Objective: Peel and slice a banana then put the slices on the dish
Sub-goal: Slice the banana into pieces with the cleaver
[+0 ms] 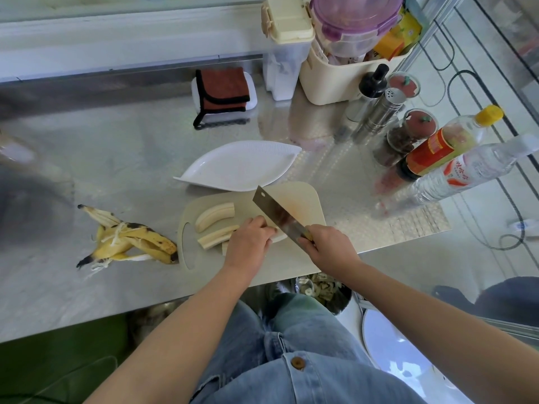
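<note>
The fingers of the left hand are curled down over a banana piece, pinning it to the chopping board; only the pale end of that piece shows past the knuckles. The fingers of the right hand are wrapped tight round the handle of a cleaver. Its blade stands tilted just to the right of the left fingertips, over the end of the held piece. Whether the edge has entered the fruit I cannot tell.

Two long banana pieces lie side by side on the board's left half, uncut across and apart from the blade. The board sits at the near edge of the steel worktop. Just beyond it, toward the far edge, is the white leaf-shaped dish, with no slice on it. The banana peel lies spread open just beside the board's left end. Bottles and spice jars crowd the worktop's right edge.

Judged from this, peeling is finished and the fruit is divided into long pieces, but no round slices are visible. Cutting across appears to be at its start, and all the plating remains.
</note>
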The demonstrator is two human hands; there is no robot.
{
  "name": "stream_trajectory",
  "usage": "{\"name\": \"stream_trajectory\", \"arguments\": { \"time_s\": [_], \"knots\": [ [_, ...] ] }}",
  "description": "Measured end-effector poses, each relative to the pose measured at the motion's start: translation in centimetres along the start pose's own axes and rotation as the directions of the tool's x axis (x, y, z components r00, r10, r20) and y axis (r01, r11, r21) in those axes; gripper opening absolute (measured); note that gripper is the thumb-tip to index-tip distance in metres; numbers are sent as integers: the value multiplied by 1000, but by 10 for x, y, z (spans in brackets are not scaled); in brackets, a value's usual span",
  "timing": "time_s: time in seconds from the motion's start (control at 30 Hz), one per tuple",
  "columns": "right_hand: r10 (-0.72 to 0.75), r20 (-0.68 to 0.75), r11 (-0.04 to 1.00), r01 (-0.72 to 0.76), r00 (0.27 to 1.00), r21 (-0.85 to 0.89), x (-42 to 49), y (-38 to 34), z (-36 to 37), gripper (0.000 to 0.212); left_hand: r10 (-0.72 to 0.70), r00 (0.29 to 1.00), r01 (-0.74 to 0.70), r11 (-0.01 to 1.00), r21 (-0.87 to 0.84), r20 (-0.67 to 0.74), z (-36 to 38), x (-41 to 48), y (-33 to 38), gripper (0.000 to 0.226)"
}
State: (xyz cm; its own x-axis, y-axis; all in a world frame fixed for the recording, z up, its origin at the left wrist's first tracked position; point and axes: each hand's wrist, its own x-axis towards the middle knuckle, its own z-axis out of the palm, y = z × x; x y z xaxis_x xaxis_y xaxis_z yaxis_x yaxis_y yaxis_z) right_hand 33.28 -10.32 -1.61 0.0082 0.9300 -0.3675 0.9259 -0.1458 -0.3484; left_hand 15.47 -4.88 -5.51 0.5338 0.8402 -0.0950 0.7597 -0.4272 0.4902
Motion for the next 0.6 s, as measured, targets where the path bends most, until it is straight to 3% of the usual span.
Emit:
{"name": "stream_trajectory", "arguments": {
  "time_s": [0.3, 0.6],
  "knots": [
    [38, 50, 999, -36, 998, -41, 3, 1, 10, 19, 2, 1000, -2, 1000, 16, -3, -1, 0, 1, 23],
    [36, -42, 998, -34, 998, 61, -1, -2, 4, 27, -13, 1000, 13, 1000, 8, -5, 0, -1, 1, 23]
  ]
}}
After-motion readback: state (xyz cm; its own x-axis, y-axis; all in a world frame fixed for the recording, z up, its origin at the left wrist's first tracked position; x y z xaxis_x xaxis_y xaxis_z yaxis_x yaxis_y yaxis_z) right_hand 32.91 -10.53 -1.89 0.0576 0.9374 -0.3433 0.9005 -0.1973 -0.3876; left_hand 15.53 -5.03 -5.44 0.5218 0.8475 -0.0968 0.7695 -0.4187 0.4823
